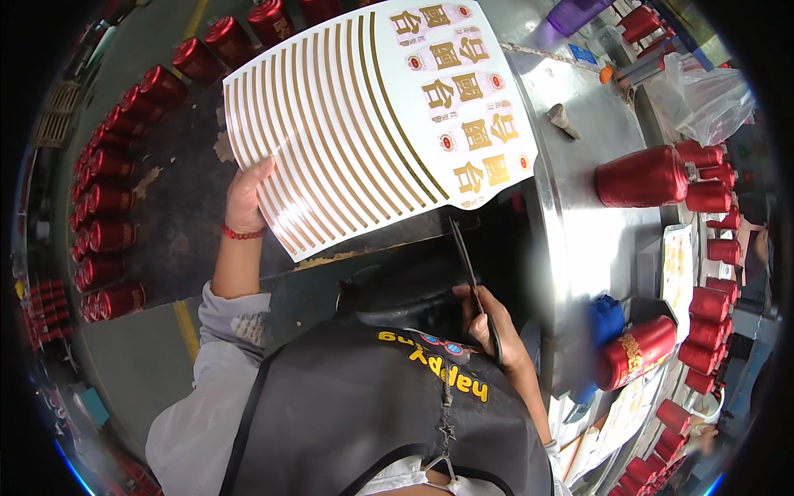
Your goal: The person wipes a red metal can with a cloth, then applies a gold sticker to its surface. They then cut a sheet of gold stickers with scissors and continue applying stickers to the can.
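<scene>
My left hand (245, 201), with a red beaded bracelet at the wrist, grips the lower left edge of a large white decal sheet (364, 124). Rows of thin gold stripes cover its left side, and gold characters with small red emblems fill the right. A wavy outline runs along the sheet's right and lower right edge. My right hand (503, 331) is closed around a pair of dark scissors (466, 264). Their blades point up toward the sheet's lower edge, with the tips just below it. Whether the blades are apart is hard to see.
Red bottles (111, 198) line the dark table (178, 240) at left. On the metal table (571, 190) at right lie a small pale cone-shaped piece (562, 121) and a red bottle (641, 177). Another red bottle (635, 353) lies near blue cloth (608, 318). A clear plastic bag (703, 99) sits behind.
</scene>
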Demonstrator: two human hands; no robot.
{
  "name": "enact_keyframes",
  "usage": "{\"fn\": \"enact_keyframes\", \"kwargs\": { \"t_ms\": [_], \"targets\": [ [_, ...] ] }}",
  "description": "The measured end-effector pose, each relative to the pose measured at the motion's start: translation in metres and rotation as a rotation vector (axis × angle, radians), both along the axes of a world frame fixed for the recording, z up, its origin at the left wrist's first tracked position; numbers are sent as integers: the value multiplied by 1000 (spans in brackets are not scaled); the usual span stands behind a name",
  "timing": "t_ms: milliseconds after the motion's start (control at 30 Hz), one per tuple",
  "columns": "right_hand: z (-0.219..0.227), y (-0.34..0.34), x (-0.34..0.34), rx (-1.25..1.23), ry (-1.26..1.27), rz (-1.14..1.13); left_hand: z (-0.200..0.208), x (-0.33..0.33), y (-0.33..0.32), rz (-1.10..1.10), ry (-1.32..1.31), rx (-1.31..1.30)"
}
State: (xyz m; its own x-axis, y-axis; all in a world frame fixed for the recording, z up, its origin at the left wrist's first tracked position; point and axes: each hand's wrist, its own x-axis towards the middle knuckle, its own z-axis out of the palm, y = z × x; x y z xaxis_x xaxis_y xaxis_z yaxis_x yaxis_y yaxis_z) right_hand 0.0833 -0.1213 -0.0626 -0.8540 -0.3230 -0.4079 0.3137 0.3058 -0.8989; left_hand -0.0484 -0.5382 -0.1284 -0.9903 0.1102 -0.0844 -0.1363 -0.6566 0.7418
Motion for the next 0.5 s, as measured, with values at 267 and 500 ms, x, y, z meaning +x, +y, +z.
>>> {"fn": "enact_keyframes", "kwargs": {
  "t_ms": [267, 500],
  "targets": [
    [0, -6, -22, -55, 29, -44, 2, 11, 30, 13, -18, -24],
    [-8, 2, -29, -123, 23, -24, -8, 21, 36, 54, -21, -71]
  ]
}}
